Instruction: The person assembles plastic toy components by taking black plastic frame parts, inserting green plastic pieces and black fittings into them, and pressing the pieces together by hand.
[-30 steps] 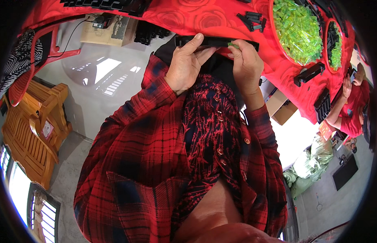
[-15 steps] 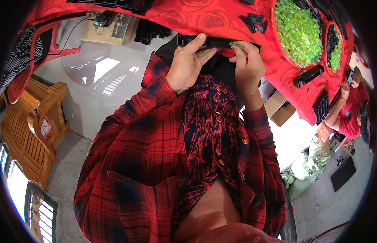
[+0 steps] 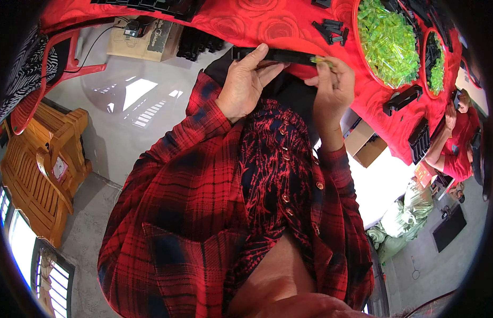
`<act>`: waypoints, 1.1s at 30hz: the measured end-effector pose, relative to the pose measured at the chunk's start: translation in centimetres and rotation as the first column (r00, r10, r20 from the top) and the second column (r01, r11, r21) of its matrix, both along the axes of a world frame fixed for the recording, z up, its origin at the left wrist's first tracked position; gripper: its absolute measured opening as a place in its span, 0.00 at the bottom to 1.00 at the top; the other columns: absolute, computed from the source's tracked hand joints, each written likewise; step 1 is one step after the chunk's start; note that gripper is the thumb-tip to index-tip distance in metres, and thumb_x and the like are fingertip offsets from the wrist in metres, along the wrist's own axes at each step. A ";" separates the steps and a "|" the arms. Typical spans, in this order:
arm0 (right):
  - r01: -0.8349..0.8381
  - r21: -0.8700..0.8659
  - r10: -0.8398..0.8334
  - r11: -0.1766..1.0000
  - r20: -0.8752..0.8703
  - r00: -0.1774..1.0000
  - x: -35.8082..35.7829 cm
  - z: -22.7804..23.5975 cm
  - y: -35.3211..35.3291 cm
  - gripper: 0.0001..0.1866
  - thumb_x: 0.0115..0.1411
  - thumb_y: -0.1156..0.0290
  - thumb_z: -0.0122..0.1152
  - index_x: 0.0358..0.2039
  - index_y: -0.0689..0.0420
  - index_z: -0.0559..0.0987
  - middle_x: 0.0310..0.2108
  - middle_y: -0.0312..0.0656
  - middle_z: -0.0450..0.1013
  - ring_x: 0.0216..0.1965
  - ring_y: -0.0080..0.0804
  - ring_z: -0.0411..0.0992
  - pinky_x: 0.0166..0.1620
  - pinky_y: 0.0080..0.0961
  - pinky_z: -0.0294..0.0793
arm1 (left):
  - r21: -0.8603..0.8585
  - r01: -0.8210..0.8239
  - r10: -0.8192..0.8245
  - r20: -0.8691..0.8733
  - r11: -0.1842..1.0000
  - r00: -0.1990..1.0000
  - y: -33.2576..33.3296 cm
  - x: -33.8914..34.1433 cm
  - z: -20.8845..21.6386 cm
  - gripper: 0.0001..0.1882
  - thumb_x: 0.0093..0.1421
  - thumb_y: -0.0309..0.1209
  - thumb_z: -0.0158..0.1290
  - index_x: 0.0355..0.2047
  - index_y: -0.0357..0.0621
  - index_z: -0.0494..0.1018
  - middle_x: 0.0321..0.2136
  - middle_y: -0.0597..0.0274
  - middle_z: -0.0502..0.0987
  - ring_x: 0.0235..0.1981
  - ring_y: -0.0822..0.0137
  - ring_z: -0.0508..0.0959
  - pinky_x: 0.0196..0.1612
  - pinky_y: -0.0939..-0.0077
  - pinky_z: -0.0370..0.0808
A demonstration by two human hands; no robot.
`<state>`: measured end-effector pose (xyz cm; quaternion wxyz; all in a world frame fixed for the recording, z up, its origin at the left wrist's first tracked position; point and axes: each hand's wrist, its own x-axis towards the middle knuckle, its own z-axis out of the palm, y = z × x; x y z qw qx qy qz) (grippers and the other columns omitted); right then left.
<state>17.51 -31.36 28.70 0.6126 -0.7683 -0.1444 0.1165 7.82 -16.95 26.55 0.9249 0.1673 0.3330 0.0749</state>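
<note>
My left hand (image 3: 242,87) is closed around a long, narrow black plastic piece (image 3: 289,55), thumb on top, held level at the edge of the red-covered table. Between the fingertips of my right hand (image 3: 334,87) is a small translucent green plastic piece (image 3: 322,61), at or just beyond the black piece's right end. Whether the two touch there is hard to make out. On the table to the right, a round red-rimmed tray (image 3: 358,45) holds a heap of similar green pieces (image 3: 387,45).
A smaller tray with green and black parts (image 3: 437,66) stands further right. Loose black pieces (image 3: 331,31) and black strips (image 3: 403,99) lie on the red cloth (image 3: 278,24). Cardboard boxes (image 3: 366,143), a red chair (image 3: 77,69) and a wooden chair (image 3: 42,169) stand around. Another person (image 3: 458,140) works at right.
My right hand has shifted a little to the right with the green piece, its fingers now turned more upward. My left hand and the black piece have stayed nearly in place.
</note>
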 end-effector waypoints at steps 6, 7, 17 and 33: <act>0.170 0.006 -0.169 0.985 0.155 0.973 2.7 4.7 -1.5 0.12 0.67 0.78 0.56 0.49 0.67 0.71 0.39 0.46 0.76 0.28 0.21 0.74 0.31 0.16 0.75 | 0.233 0.095 -0.093 -0.018 0.968 0.995 1.1 0.0 2.1 0.16 0.68 0.37 0.51 0.47 0.36 0.75 0.44 0.54 0.80 0.46 0.57 0.81 0.52 0.62 0.77; 0.200 -0.072 -0.182 0.977 0.200 0.963 4.0 5.2 -2.3 0.12 0.67 0.76 0.56 0.49 0.67 0.72 0.39 0.45 0.76 0.29 0.21 0.74 0.31 0.16 0.75 | 0.293 0.081 -0.083 -0.007 0.953 0.997 1.2 0.1 2.7 0.14 0.67 0.35 0.51 0.45 0.37 0.76 0.41 0.56 0.81 0.40 0.57 0.83 0.47 0.61 0.78; 0.360 -0.553 0.134 0.751 0.662 0.737 13.7 5.8 -6.9 0.13 0.58 0.72 0.64 0.43 0.61 0.79 0.30 0.47 0.78 0.29 0.44 0.77 0.34 0.36 0.76 | 0.433 0.210 -0.197 -0.075 0.876 0.978 2.4 1.5 3.7 0.14 0.67 0.36 0.51 0.40 0.36 0.76 0.35 0.54 0.82 0.35 0.62 0.83 0.40 0.69 0.77; 0.056 -0.548 0.338 0.835 0.590 0.734 9.2 6.9 -2.8 0.15 0.61 0.70 0.60 0.49 0.54 0.79 0.44 0.46 0.77 0.48 0.46 0.72 0.53 0.42 0.67 | 0.325 0.192 -0.175 -0.083 0.926 0.981 2.1 2.9 4.4 0.15 0.66 0.39 0.55 0.40 0.38 0.75 0.34 0.55 0.82 0.34 0.61 0.84 0.39 0.69 0.80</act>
